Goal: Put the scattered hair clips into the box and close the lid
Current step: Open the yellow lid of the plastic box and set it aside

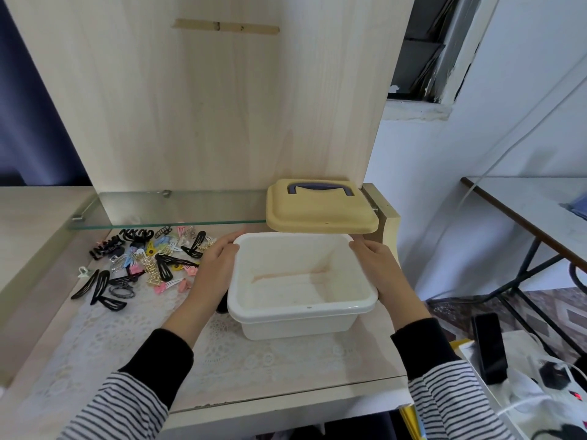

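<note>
An empty white plastic box (298,325) stands on the lace-covered desk, slightly right of centre. My left hand (216,265) grips its left rim, fingers curled over the far left corner. My right hand (381,268) grips the right rim near the far right corner. The yellow lid (320,211) with a dark handle lies on the glass shelf just behind the box, overhanging it. A pile of scattered hair clips (143,262), black, pink, gold, blue and yellow, lies on the desk left of the box.
A glass shelf (165,208) runs along the wooden back panel above the clips. The desk's front edge (286,404) is near me. To the right stand a second table (540,211) and a black phone (489,347) among cables on a white surface.
</note>
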Demonstrator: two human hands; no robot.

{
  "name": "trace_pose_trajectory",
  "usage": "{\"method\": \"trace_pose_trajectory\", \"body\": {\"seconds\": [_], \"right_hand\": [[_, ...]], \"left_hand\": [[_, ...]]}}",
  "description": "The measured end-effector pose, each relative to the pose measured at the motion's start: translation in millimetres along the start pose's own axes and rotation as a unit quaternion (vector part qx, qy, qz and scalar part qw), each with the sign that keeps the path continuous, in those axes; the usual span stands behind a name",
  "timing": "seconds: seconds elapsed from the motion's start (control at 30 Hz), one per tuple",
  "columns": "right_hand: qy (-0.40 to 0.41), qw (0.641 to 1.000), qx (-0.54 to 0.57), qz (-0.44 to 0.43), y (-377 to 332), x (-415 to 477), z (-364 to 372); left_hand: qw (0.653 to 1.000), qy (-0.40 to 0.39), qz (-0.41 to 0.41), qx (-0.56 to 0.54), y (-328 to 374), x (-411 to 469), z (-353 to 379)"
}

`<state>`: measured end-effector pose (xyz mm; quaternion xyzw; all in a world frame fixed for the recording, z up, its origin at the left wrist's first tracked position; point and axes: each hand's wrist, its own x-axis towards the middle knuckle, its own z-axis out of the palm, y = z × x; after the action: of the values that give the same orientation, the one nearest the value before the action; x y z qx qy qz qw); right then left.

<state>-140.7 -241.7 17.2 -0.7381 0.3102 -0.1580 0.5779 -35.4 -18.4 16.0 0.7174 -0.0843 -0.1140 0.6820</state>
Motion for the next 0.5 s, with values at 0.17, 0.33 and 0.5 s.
{"method": "trace_pose_trajectory", "body": {"seconds": [0.17,0.33,0.5], "right_hand": [[0.003,1.0,0.002,-0.01,0.5,-10.0,3.0],[-0.008,1.0,0.003,-0.025,-1.5,-18.1,5.3],[-0.018,1.0,0.013,-0.015,1.4,-17.1,6.4]], "left_hand": [[1.0,-0.003,0.004,0.003,-3.3,-8.2,-7.8],[1.0,-0.005,0.008,0.007,-5.3,-10.4,-12.2],[1.0,0.003,0.004,0.025,-9.2,-7.0,-18.3]]}}
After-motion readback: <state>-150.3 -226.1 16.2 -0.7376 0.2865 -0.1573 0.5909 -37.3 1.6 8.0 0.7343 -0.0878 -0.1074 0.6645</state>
